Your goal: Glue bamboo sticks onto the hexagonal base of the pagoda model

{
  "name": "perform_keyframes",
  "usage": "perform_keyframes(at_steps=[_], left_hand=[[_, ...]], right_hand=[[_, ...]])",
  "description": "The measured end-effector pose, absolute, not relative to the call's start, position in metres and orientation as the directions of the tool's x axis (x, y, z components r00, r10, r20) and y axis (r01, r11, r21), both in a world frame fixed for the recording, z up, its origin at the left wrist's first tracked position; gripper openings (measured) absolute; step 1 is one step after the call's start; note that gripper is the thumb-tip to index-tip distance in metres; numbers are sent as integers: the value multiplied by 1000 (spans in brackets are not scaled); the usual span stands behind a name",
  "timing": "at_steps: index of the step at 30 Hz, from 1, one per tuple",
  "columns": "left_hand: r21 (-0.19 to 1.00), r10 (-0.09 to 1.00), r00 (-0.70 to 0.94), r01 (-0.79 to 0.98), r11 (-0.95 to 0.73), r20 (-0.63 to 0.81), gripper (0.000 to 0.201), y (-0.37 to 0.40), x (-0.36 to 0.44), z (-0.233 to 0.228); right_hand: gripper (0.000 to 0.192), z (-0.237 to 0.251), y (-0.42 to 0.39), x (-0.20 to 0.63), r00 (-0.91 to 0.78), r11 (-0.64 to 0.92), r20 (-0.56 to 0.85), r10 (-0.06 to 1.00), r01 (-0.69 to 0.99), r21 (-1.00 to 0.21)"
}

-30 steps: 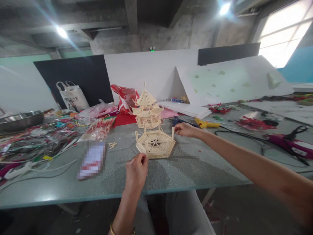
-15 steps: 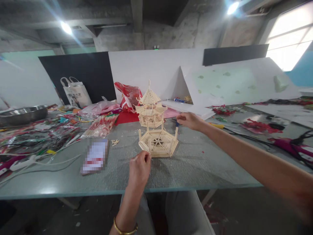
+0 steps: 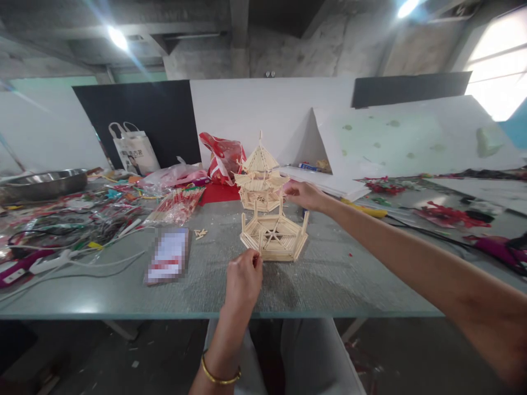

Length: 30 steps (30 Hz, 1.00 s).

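A hexagonal base of pale wooden sticks (image 3: 275, 237) sits on the grey table (image 3: 329, 280), with short posts at its corners. Behind it stands a small stick pagoda with a pointed roof (image 3: 260, 179). My left hand (image 3: 244, 279) pinches the base's near left corner with closed fingers. My right hand (image 3: 303, 195) reaches across the table to the pagoda's right side, fingers curled close to its lower tier; whether it touches is unclear.
Left of the base lie a flat printed pack (image 3: 168, 262), a few loose stick bits (image 3: 200, 233) and a packet of red-tipped sticks (image 3: 176, 206). Cables, wrappers and a steel bowl (image 3: 43, 183) crowd the far left. A yellow tool (image 3: 366, 209) and red scraps (image 3: 447, 215) lie to the right.
My right hand has moved left and away from the base's right post toward the pagoda. My left hand stays on the base's near corner. The view has shifted slightly.
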State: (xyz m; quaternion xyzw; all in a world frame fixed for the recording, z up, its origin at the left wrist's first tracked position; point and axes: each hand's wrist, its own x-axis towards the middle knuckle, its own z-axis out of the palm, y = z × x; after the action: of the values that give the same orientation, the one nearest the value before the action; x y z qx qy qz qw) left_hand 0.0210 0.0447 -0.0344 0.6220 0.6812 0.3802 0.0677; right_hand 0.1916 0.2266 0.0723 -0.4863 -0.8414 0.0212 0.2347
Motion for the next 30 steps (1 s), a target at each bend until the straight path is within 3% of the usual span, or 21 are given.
perform_keyframes(at_steps=[9, 21, 30], left_hand=[[600, 897, -264, 800, -1, 354, 13, 40, 28, -30], [608, 909, -282, 793, 39, 308, 12, 39, 33, -27], [606, 907, -281, 795, 36, 314, 13, 37, 30, -28]], right_hand=[[21, 81, 200, 225, -351, 509, 433, 830, 794, -333], [16, 71, 184, 233, -406, 547, 440, 801, 796, -260], [19, 69, 181, 233, -403, 532, 409, 819, 799, -279]])
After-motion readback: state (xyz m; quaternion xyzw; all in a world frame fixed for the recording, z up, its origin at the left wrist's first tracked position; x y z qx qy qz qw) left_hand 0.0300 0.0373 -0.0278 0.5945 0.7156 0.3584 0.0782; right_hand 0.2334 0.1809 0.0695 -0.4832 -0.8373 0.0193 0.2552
